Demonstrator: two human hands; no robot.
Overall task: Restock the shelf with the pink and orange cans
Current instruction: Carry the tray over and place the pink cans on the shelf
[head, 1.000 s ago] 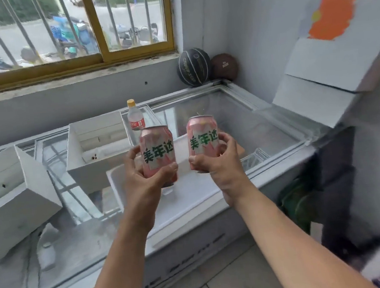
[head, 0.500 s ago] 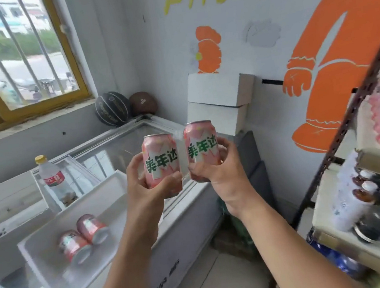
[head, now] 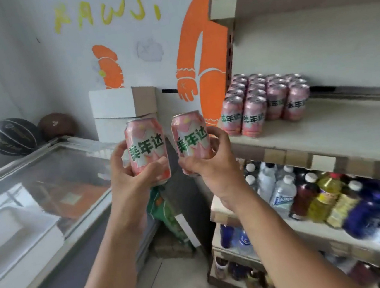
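My left hand (head: 129, 181) grips a pink and orange can (head: 146, 146) with green lettering, held upright at chest height. Beside it my right hand (head: 215, 164) grips a second can of the same kind (head: 190, 139), tilted slightly. Both cans are in the air, left of the shelf (head: 325, 137). On that shelf, at its left end, stand several rows of the same pink cans (head: 264, 102). The shelf surface to the right of them is bare.
A glass-topped chest freezer (head: 46, 183) runs along the left, with a white tray (head: 12, 235) on it and two balls (head: 31, 133) at its far corner. White boxes (head: 121, 111) are stacked by the painted wall. Lower shelves hold bottles (head: 308, 196).
The view has swung right, from the freezer to the shelf. Both hands still hold their cans side by side and now sit near the shelf's left end.
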